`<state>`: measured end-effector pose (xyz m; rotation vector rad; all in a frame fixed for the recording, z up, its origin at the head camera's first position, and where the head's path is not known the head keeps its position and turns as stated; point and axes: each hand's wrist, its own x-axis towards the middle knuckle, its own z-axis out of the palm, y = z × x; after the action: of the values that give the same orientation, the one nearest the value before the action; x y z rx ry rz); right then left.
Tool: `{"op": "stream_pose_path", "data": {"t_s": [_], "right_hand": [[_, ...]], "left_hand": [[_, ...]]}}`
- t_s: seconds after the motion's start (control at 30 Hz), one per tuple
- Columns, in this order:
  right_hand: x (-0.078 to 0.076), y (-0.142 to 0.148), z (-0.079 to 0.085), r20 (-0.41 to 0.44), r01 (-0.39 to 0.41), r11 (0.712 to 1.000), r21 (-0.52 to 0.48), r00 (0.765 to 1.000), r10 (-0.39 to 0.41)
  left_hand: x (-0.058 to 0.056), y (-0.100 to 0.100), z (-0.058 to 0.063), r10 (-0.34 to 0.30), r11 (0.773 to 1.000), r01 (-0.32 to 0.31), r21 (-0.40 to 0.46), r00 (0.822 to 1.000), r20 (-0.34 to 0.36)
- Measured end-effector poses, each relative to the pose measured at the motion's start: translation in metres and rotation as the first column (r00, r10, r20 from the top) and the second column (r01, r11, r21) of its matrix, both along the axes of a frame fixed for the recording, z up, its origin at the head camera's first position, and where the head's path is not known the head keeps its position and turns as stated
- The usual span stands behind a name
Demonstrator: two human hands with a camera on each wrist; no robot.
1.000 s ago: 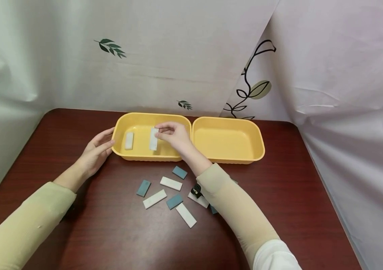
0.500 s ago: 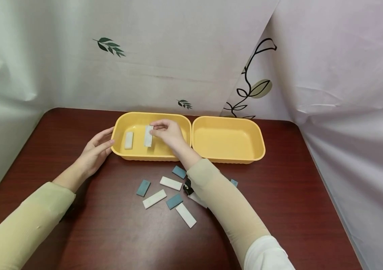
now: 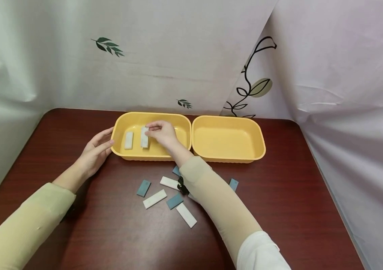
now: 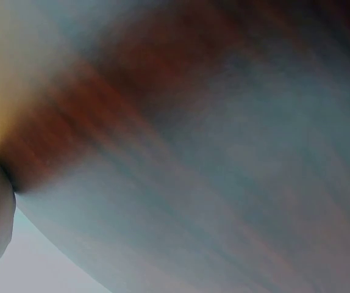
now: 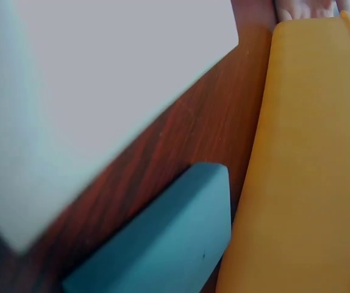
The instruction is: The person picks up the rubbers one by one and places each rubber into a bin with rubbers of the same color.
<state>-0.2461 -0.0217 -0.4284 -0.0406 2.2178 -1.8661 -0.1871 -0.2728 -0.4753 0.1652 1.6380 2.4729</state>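
Block, white (image 3: 144, 138), pinched between thumb and fingertips of right hand (image 3: 163, 134), tilted over the floor of the yellow tray (image 3: 150, 157) below. Whether its lower end touches the floor: cannot tell. Left hand (image 3: 95, 152) unclenched, fingers and thumb loosely extended against that tray's outer end; its own wrist view is mostly blur.

Change over the last second: right hand has drifted toward the left hand, taking the block with it. It now hangs just beside the lying white block (image 3: 128, 140), which stays put, set between the pinched one and the left hand. For the work, I judge this a closing of the gap between the two; release not yet done.

Also changed: the right sleeve (image 3: 218, 195) now covers part of a blue block (image 3: 176, 170) nearest the tray, and uncovers more of another blue block (image 3: 233, 184) on its outer side. Toward the body from the right hand, more white and blue pieces lie on the surface (image 3: 110, 232). Second tray (image 3: 228, 144) sits to the right hand's outer side, untouched.
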Motion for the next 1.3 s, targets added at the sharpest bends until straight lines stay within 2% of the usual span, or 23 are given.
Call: {"op": "stream_pose_path", "data": {"t_s": [0.17, 0.5, 0.83, 1.03, 1.3], "right_hand": [[-0.003, -0.006, 0.001, 0.016, -0.004, 1.000, 0.030, 1.000, 0.003], [-0.009, -0.014, -0.003, 0.063, 0.005, 1.000, 0.005, 0.998, -0.006], [-0.011, -0.020, -0.007, 0.149, -0.005, 0.999, -0.042, 0.989, 0.011], [-0.013, -0.021, -0.006, 0.161, -0.011, 1.000, -0.023, 0.987, 0.014], [-0.015, -0.021, -0.008, 0.163, 0.027, 0.999, -0.017, 0.986, -0.024]], "left_hand": [[0.000, -0.001, -0.001, 0.002, 1.000, -0.002, -0.003, 1.000, -0.001], [0.001, -0.001, -0.001, 0.007, 1.000, -0.007, -0.010, 1.000, 0.007], [0.001, -0.002, -0.002, 0.013, 1.000, -0.012, -0.023, 1.000, 0.018], [0.001, -0.002, -0.002, 0.010, 1.000, -0.010, -0.027, 1.000, 0.011], [0.000, -0.001, 0.000, 0.004, 0.999, -0.003, -0.033, 1.000, 0.005]]}}
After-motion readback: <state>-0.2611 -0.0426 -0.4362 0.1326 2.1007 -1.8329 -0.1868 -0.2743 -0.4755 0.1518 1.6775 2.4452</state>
